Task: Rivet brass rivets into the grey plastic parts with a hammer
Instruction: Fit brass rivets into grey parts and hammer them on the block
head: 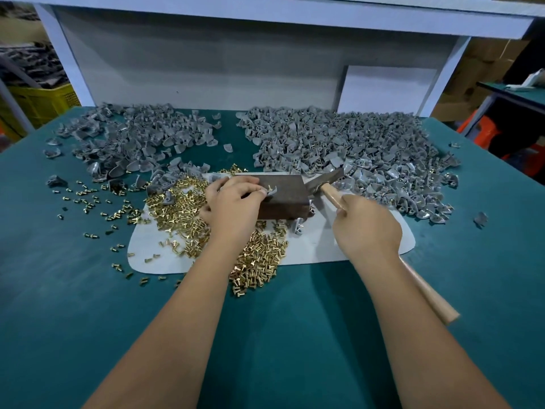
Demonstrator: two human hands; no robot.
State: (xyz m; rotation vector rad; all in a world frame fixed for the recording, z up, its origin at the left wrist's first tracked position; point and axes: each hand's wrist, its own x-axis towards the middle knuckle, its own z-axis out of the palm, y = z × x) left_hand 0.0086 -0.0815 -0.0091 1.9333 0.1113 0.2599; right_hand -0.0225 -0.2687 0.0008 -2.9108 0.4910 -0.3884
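Grey plastic part, pinched by the left hand, sits on the metal block, just left of the hammer head, whose handle the right hand grips.

A small factory assembly workshop: a workbench covered in a green mat carries bulk heaps of grey plastic parts and loose brass rivets, with cardboard boxes and a yellow crate stacked beside it.
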